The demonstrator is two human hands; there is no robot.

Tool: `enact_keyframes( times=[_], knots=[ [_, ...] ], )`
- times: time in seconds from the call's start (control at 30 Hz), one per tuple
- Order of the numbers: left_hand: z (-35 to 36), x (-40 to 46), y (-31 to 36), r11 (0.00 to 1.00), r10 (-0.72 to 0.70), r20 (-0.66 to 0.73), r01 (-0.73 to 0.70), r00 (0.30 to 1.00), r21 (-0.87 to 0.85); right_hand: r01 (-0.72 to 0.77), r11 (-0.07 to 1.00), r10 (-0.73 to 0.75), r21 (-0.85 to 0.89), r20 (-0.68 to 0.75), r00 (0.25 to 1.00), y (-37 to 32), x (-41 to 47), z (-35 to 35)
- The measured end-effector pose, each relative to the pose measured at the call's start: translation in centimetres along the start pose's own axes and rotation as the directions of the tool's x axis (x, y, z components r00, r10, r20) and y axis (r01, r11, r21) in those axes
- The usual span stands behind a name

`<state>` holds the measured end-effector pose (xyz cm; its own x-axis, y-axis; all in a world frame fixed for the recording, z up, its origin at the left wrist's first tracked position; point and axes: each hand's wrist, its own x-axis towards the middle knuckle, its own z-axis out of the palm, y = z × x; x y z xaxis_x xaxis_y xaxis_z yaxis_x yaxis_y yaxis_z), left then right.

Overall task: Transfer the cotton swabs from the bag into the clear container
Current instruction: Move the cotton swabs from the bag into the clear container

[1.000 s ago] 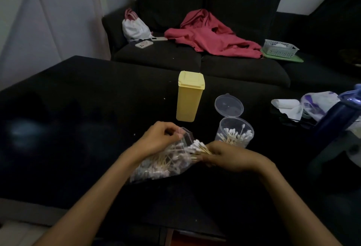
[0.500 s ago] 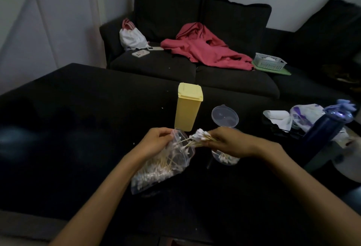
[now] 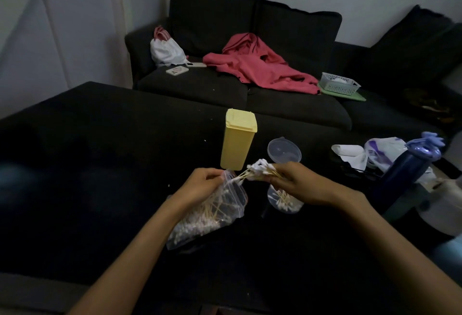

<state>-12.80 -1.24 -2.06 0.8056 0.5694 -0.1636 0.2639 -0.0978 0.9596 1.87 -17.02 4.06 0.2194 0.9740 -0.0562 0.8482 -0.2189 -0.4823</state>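
Left hand: the left hand (image 3: 200, 184) pinches the top edge of the bag (image 3: 212, 212) near its opening, fingers curled on the plastic; the bag hangs slanted down to the dark table (image 3: 87, 164)
Right hand: the right hand (image 3: 297, 184) clutches a bundle of cotton swabs (image 3: 257, 170) by their stems, white tips fanned out toward the bag mouth; the bundle is out of the bag, held above and just left of the clear container (image 3: 283, 202)
Bag: clear zip plastic, many swabs lying loose inside, heaped toward its lower end; no printing readable
Clear container: stands on the table under the right hand, partly hidden by it; swabs show inside through the wall; its clear lid (image 3: 284, 150) is behind it, whether attached I cannot tell
Yellow box: a tall yellow box (image 3: 238, 139) with closed lid stands upright just beyond the bag; no label visible
Right of table: a dark blue bottle (image 3: 410, 167) beside white wrappers (image 3: 370, 152) with purple marks, writing too dim to read
Sofa: the dark sofa (image 3: 250, 94) carries a pink garment (image 3: 257, 67), a white drawstring pouch (image 3: 166, 50), a phone (image 3: 177, 70) and a small mesh basket (image 3: 340, 83)
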Motion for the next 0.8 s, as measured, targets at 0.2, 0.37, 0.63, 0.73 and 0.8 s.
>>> enact_keyframes(
  times=[0.2,0.37,0.63,0.73,0.8],
  knots=[
    [0.1,0.2,-0.3,1.000,0.016,-0.001,-0.016,1.000,-0.002,0.008,1.000,-0.008,-0.020,-0.025,1.000,0.2,-0.2,-0.2],
    [0.2,0.0,-0.1,1.000,0.004,0.036,-0.004,0.999,-0.016,-0.004,1.000,0.004,-0.020,-0.024,1.000,0.4,-0.3,-0.3],
    [0.2,0.0,-0.1,1.000,-0.004,0.031,0.004,1.000,0.007,-0.009,1.000,0.007,-0.014,-0.077,0.997,0.7,-0.7,-1.4],
    [0.3,0.1,-0.2,0.999,0.001,0.027,-0.002,1.000,0.047,-0.019,0.999,0.015,-0.033,-0.104,0.994,1.4,-1.1,-2.3],
    [0.5,0.5,-0.3,0.998,-0.009,0.030,0.007,1.000,0.067,-0.044,0.999,0.040,-0.030,-0.123,0.992,2.4,-1.5,-3.0]
  ],
)
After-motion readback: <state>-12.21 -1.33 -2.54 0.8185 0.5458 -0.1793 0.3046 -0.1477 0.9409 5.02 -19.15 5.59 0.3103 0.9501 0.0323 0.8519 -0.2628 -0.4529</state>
